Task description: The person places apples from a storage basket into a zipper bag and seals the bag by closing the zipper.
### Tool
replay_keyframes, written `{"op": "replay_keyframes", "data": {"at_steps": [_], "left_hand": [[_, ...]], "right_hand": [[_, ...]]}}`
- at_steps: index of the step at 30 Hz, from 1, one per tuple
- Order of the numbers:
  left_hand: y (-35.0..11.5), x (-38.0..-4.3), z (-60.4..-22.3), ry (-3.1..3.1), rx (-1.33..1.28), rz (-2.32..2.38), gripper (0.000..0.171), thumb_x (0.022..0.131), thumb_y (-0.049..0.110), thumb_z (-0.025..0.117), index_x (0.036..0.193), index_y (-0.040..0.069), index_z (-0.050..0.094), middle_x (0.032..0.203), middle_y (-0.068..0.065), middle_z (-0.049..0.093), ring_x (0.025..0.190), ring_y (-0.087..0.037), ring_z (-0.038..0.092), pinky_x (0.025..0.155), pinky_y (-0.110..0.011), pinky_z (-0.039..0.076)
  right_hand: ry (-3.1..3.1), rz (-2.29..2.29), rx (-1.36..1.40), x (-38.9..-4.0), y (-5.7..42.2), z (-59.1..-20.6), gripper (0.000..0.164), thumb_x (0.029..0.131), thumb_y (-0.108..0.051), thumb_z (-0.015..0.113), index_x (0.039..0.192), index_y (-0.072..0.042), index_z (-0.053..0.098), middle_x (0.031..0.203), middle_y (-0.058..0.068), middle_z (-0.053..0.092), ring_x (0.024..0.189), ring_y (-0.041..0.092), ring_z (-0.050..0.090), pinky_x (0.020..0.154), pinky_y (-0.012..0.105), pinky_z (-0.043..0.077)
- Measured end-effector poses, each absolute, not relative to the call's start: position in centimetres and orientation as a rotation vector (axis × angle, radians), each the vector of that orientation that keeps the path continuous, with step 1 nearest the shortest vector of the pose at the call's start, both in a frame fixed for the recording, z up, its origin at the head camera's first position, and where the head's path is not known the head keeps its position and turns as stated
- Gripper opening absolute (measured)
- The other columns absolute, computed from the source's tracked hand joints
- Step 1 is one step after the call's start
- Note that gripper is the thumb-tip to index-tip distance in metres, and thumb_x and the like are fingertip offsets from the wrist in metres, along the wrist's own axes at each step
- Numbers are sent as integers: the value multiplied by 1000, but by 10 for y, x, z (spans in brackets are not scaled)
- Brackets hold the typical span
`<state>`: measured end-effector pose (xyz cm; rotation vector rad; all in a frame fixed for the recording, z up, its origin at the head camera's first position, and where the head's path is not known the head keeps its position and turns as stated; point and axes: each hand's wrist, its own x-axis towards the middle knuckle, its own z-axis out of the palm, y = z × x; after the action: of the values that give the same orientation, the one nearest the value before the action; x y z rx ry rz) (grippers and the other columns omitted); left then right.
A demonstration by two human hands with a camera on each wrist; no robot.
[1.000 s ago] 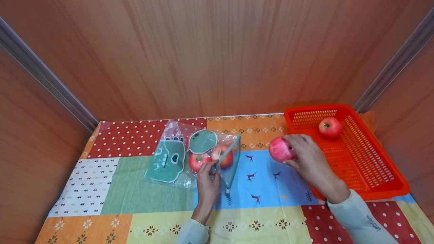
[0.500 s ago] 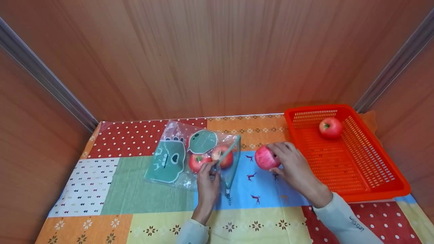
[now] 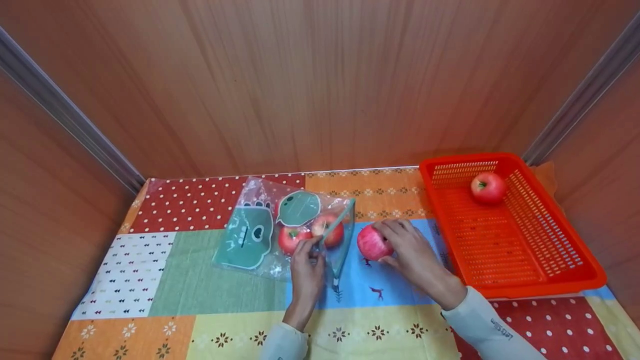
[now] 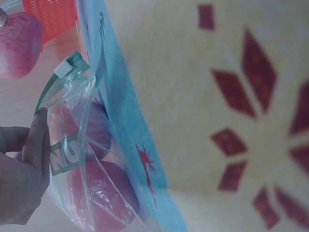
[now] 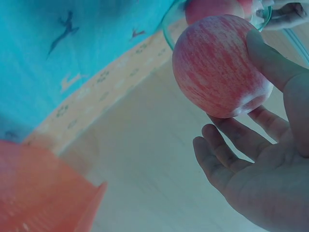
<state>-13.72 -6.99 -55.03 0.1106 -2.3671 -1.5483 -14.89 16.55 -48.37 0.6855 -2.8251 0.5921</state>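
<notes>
A clear zip bag (image 3: pixel 250 235) with green cartoon prints lies on the cloth, several of its parts see-through. Inside it are two red apples, a left apple (image 3: pixel 289 243) and a right apple (image 3: pixel 332 234). My left hand (image 3: pixel 306 280) pinches the upper side of the bag's mouth, lifting it apart from the lower side; a white slider (image 4: pixel 63 68) shows at the zip's end in the left wrist view. Just right of the mouth, my right hand (image 3: pixel 417 262) holds another red apple (image 3: pixel 371 243) between thumb and fingers, above the blue patch of cloth.
At the right stands a red plastic basket (image 3: pixel 492 250) with perforated sides. One apple (image 3: pixel 488 188) sits in its far part. A patchwork cloth (image 3: pixel 225 300) covers the table, and wood-grain panels (image 3: pixel 320 90) enclose the back and both sides.
My right hand has carried its apple leftward from the basket's near-left edge to beside the bag's mouth. My left hand and the bag stay in place.
</notes>
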Motion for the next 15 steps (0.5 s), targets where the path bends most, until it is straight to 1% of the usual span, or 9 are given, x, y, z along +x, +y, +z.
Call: {"op": "replay_keyframes", "data": {"at_steps": [8, 15], "left_hand": [[-69, -138, -550, -2377, 121, -1555, 40, 91, -13, 73, 127, 4, 73, 113, -7, 69, 93, -17, 64, 84, -30, 62], [-68, -138, -548, -2372, 130, -1567, 39, 92, -11, 73, 127, 5, 73, 113, -7, 69, 92, -17, 64, 82, -30, 62]], "right_hand": [[-2838, 637, 693, -149, 151, -493, 76, 77, -20, 95, 144, -9, 62, 139, 14, 65, 128, 36, 54, 107, 62, 51], [-2822, 683, 700, -155, 142, -504, 73, 77, -21, 95, 143, -10, 64, 137, 12, 67, 125, 34, 55, 106, 59, 51]]}}
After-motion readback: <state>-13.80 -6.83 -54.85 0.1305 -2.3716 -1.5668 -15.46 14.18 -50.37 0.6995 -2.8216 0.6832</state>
